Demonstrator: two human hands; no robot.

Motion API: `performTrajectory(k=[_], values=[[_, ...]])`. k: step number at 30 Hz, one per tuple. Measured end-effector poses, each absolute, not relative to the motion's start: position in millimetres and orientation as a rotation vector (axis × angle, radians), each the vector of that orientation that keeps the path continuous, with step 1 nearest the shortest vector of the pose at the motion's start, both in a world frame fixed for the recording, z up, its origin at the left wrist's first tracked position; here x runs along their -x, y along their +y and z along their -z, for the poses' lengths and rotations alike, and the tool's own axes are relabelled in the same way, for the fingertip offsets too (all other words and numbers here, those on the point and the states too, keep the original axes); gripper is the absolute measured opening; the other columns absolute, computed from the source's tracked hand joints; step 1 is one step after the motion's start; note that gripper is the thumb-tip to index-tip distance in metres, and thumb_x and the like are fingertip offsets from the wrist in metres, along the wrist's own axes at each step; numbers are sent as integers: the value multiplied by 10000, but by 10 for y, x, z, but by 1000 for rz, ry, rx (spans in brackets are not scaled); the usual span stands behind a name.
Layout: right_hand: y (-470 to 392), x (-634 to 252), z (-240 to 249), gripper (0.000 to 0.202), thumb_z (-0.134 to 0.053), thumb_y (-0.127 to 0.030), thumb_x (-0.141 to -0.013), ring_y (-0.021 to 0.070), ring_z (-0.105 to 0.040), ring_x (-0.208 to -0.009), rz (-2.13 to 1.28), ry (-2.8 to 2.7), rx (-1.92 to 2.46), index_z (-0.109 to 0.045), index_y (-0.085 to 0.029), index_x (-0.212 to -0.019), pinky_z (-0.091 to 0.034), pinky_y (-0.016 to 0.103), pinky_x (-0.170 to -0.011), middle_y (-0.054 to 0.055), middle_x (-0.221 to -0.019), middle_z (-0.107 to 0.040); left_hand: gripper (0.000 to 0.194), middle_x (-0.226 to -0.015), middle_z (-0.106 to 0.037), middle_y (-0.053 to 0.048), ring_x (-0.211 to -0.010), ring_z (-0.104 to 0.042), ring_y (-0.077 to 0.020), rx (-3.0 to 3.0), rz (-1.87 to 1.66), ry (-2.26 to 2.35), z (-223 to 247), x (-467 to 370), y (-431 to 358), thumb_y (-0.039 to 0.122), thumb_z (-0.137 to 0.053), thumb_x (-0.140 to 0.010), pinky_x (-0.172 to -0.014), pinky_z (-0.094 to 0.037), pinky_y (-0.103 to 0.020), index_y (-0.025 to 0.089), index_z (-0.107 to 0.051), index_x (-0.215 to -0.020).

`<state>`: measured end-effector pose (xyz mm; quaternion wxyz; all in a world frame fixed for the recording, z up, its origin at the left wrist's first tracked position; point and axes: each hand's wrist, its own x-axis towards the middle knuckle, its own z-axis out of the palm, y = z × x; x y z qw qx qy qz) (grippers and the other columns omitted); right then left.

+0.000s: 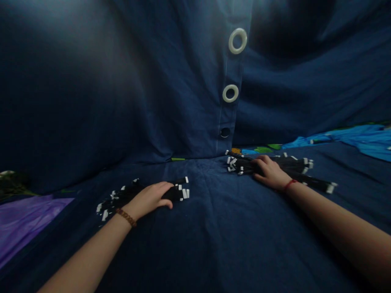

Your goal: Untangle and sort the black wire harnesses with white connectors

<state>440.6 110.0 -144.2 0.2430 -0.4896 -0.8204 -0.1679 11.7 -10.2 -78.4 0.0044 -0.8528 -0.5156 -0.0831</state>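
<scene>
On the dark blue cloth lie two piles of thin black strips with white ends; their exact kind is unclear. My left hand (152,199) rests flat over the left pile of black strips (175,193), its thumb held apart. White tips of that pile stick out on both sides of the hand. Farther right, my right hand (270,173) has its fingers bent over the right pile of black strips (290,165), gripping part of it. Its fingertips are partly hidden among the strips. Some strips fan out to the right beside the wrist.
Dark blue fabric (171,89) hangs right behind the piles, with pale rings (230,93) down a seam. Purple plastic (27,224) lies at the left edge, near greenery (12,185). Bright blue plastic (366,138) lies at the far right.
</scene>
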Motion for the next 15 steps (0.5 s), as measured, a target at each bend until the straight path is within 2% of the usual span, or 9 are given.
performTrajectory(k=[2,6,10,15], values=[[1096,-4405,1438,310,-488,-311,-856,202,-517,-971,459,-2240,1340,-487,-165,-1129,-444,406,-796,83,-1152,-490,135,-898,-631,-17,-856,-586,-179,2601,330,-1666,709,-53,-90,256,-515,-770,-752,-430,-271,208,-561,-887],[1089,-4401,1429,307,-486,-311,-858,199,-520,-965,462,-2241,1343,-487,-167,-1128,-447,402,-792,83,-1150,-491,200,-896,-613,-59,-833,-576,-196,2370,512,-1793,650,13,-49,191,-358,-829,-727,-422,-307,180,-532,-927],[1081,-4395,1420,305,-488,-309,-857,199,-520,-966,470,-2242,1341,-489,-165,-1125,-447,402,-791,82,-1147,-493,162,-870,-611,-35,-811,-582,-186,2440,454,-1801,744,-39,-27,181,-452,-769,-736,-432,-291,193,-576,-872],[1073,-4390,1419,303,-486,-309,-858,197,-522,-961,476,-2239,1350,-489,-166,-1124,-450,398,-787,82,-1145,-494,275,-954,-588,-21,-860,-573,-161,2547,346,-1769,853,-56,-28,97,-478,-721,-803,-428,-277,219,-600,-935]])
